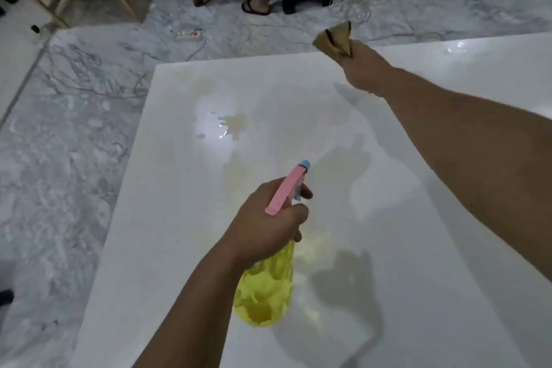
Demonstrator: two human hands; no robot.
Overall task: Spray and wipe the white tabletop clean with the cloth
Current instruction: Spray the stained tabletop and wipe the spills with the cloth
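A: Which step was it at?

B: Spray phase, by my read. Left hand (265, 218) was wrapped round the neck of the yellow spray bottle (264, 293), a finger hooked over the front by the trigger, pink head w/ blue nozzle (304, 165) aimed toward 12 o'clock. Bottle was held off the white surface (418, 248), tilted, body toward 6.

A: And the cloth?

B: Tan cloth (334, 40), bunched in the right hand (363, 70), fingers closed on it. It was up in the air near the surface's far edge, approx 1 o'clock from the bottle, well apart from it. Not touching the top.

A: What was being aimed at?

B: A yellowish spill (234, 124) w/ wet glare just beside it at its 9 o'clock. It lay ahead of the nozzle, roughly 11 o'clock from the left hand, and 8 o'clock from the cloth, between the two hands. A fainter yellow streak ran from it back toward the bottle.

A: Next move needs what?

B: Prob. a squeeze or two onto the spill, then the right hand brings the cloth down flat on it and wipes. Cloth was wadded, so it'd want spreading for decent contact. Wiping looked not yet begun there; can't tell if any mist was leaving the nozzle.
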